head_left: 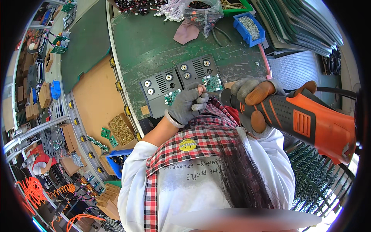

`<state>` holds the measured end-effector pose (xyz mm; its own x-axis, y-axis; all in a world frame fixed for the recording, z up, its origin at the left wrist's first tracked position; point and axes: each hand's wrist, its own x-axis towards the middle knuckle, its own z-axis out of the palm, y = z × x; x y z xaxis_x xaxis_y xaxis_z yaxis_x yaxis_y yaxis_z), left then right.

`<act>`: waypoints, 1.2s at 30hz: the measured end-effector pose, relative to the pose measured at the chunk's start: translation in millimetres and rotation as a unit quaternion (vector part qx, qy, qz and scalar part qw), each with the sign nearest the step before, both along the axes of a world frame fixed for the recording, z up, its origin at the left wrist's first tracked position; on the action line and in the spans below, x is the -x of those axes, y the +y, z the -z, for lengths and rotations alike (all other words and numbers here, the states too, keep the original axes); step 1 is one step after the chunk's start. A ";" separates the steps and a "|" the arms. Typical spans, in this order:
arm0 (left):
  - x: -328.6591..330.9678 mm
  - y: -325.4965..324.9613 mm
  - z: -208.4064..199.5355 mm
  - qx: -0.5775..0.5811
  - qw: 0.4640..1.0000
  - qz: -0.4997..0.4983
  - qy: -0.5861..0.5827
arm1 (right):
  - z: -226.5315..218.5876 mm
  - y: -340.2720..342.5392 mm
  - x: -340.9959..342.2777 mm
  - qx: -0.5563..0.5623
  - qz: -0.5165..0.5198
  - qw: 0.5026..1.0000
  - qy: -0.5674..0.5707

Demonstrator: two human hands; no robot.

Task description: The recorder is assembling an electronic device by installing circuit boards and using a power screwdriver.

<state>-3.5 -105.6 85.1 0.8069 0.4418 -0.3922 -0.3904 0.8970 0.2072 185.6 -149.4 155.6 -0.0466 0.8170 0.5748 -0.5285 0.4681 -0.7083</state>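
Note:
My right hand (253,101), in a grey glove with brown fingertips, is wrapped round an orange and black power screwdriver (305,118). The tool lies nearly level, its bit pointing left. My left hand (187,104), gloved in grey with bare fingertips, is closed in a pinch at the end of the bit; whatever it pinches is too small to make out. Just beyond the hands, two dark grey slotted metal housings (157,82) with brass-coloured nuts lie side by side. Green circuit boards (212,83) sit at their near edges, one partly behind my left hand.
At the back right stands a blue bin (250,29) of small metal parts. Pliers (221,36), a pink cloth (186,33) and bundled connector wires (170,9) lie along the back. A conveyor line (94,96) runs on the left, carrying a box of small fasteners (122,129).

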 end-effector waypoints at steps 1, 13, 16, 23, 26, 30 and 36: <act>-1.5 -0.6 2.1 -0.001 1.000 0.000 0.002 | -4.1 -3.8 1.1 0.017 0.034 0.999 -0.008; -11.2 1.0 3.6 -0.135 0.985 0.037 0.105 | -18.7 -1.2 12.1 0.024 0.147 0.989 0.024; -11.8 2.0 1.5 -0.156 0.977 0.056 0.137 | -8.9 -0.5 2.7 0.027 0.094 0.995 0.014; -15.8 11.4 3.6 -0.216 0.945 0.130 0.207 | -8.0 2.4 -0.7 0.038 0.131 0.990 0.025; -9.0 46.5 32.8 -0.546 0.719 0.022 0.429 | 9.7 7.2 4.4 0.072 0.255 0.964 -0.003; 20.1 141.2 64.2 -0.582 0.436 0.170 0.665 | 47.9 6.1 -7.5 0.150 0.429 0.883 -0.115; 21.7 181.8 106.7 -0.577 0.332 0.412 0.623 | 70.6 0.5 -15.4 0.146 0.462 0.872 -0.065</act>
